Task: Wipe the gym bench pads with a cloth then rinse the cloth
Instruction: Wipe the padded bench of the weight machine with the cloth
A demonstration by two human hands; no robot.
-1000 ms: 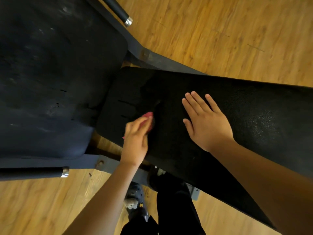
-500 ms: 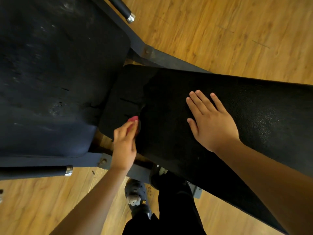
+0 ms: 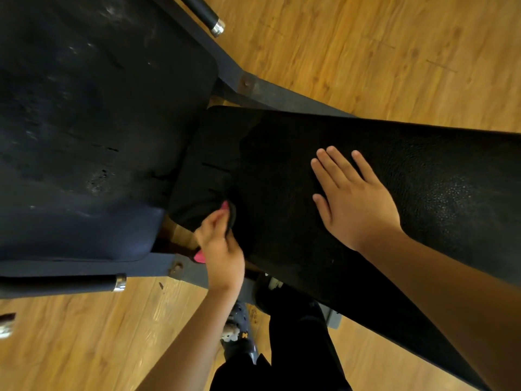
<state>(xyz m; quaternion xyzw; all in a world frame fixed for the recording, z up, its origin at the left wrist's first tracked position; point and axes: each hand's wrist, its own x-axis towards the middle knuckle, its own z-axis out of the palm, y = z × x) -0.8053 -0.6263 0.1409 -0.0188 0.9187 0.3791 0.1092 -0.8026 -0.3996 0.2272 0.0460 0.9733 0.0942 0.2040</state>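
Left hand [image 3: 221,249] is at the near edge of the long bench pad [image 3: 282,165], close to its narrow end, fingers curled round a pink cloth [image 3: 225,206] that peeks out above and below the hand against the black vinyl. Right hand [image 3: 356,198] lies flat on top of that pad, fingers straight, thumb out, further along from the cloth. Just past the pad's narrow end sits a wider worn pad [image 3: 98,122], a grey steel frame [image 3: 253,88] shows by the gap between them, and below the pad's near edge a dark shoe [image 3: 239,337] stands on the wooden floor [image 3: 366,52].
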